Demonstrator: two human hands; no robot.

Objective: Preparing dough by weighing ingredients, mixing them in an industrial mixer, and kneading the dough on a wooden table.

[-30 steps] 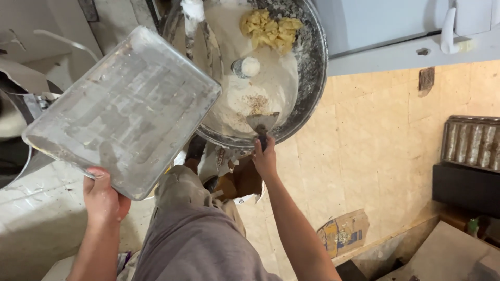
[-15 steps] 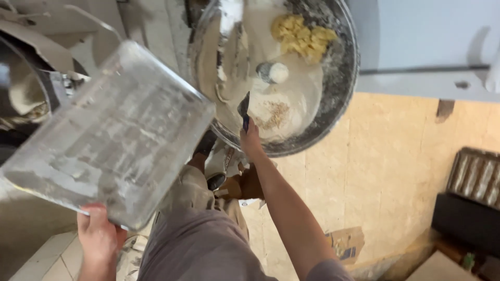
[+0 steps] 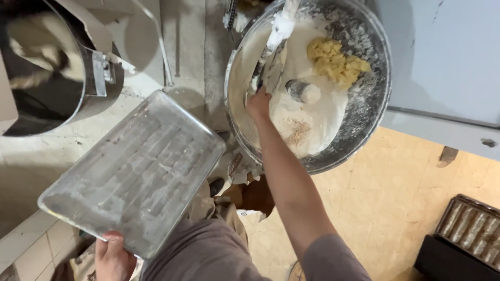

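Observation:
My left hand [image 3: 113,256] grips the near edge of a large, flour-dusted metal baking tray [image 3: 135,174], held tilted at the lower left. My right hand [image 3: 259,102] reaches into a big metal mixing bowl [image 3: 372,104] and is shut on a flour-caked scraper [image 3: 273,49] that rises toward the bowl's top. Inside the bowl lie white flour [image 3: 312,117], a yellow crumbly lump of dough [image 3: 337,62], a brownish patch and the mixer's centre post [image 3: 303,92].
A dark metal container [image 3: 57,67] stands at the upper left on a dusty white floor. Tan floor panels [image 3: 396,208] stretch to the right. A ridged baking mould [image 3: 471,229] sits on a black box at the lower right. A grey machine body [image 3: 448,57] borders the bowl.
My right hand has moved from the bowl's near rim up into the bowl, along the scraper. The tray has dropped lower and to the left as my head turned.

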